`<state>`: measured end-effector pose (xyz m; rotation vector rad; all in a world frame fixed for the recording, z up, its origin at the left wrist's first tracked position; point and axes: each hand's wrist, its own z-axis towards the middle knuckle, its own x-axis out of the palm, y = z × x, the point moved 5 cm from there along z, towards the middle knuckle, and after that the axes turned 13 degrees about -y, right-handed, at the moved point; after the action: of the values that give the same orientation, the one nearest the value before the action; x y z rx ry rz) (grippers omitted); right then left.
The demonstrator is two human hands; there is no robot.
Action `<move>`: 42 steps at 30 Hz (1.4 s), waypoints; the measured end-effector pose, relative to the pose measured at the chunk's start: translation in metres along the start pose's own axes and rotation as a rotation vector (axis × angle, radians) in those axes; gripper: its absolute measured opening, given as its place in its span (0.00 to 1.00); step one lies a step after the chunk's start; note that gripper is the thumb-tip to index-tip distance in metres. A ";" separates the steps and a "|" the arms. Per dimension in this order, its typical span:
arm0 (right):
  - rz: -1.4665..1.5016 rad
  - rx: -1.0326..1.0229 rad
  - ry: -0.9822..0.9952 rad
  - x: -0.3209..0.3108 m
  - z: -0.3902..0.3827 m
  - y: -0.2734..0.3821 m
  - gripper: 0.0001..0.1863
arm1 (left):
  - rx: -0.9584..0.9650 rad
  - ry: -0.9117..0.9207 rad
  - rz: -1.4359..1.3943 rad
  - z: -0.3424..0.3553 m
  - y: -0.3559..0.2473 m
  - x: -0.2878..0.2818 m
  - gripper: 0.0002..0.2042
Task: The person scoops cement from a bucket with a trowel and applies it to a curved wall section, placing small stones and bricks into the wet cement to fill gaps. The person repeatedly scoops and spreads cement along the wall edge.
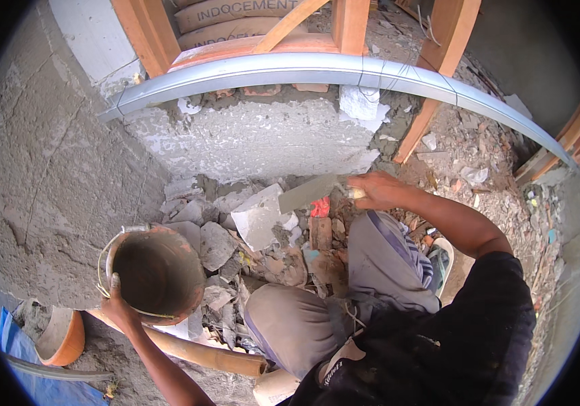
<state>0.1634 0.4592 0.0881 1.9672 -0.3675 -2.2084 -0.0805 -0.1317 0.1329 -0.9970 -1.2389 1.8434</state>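
At the left, my left hand (119,306) is closed on the near-left rim of a mortar-stained bucket (192,254), its thumb laid over the edge. The bucket tilts so that its dark, wet-looking inside faces up. A thin wire handle (105,260) hangs at the bucket's left side. My right hand (379,189) grips the pale handle of a trowel (309,193), whose grey, mortar-coated blade points left above the rubble. Beyond the blade is a low wall (256,139), patchily coated in grey. A red scrap (319,207) lies just under the trowel.
Broken concrete and brick (219,245) cover the ground around my knees. A metal channel (269,68) spans above the low wall, beside wooden posts (438,64) and stacked sacks (236,20). A bamboo pole (236,361), an orange tub (63,338) and blue tarp (26,358) lie near left.
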 end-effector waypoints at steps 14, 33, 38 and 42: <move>-0.049 0.218 0.500 0.031 -0.092 -0.219 0.28 | 0.099 -0.063 0.699 0.011 -0.064 0.063 0.23; -0.162 0.514 0.966 -0.181 -0.289 -0.231 0.17 | -0.766 0.324 0.329 -0.132 -0.168 0.039 0.22; -0.121 0.476 1.012 -0.263 -0.359 -0.190 0.19 | -0.838 0.160 0.135 -0.199 -0.234 -0.009 0.25; -0.028 0.624 0.875 -0.330 -0.338 -0.141 0.22 | -0.952 -0.015 0.141 -0.251 -0.271 -0.074 0.27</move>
<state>0.5445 0.6612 0.3271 2.9865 -0.9391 -1.0795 0.2079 -0.0091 0.3419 -1.5744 -2.1685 1.3084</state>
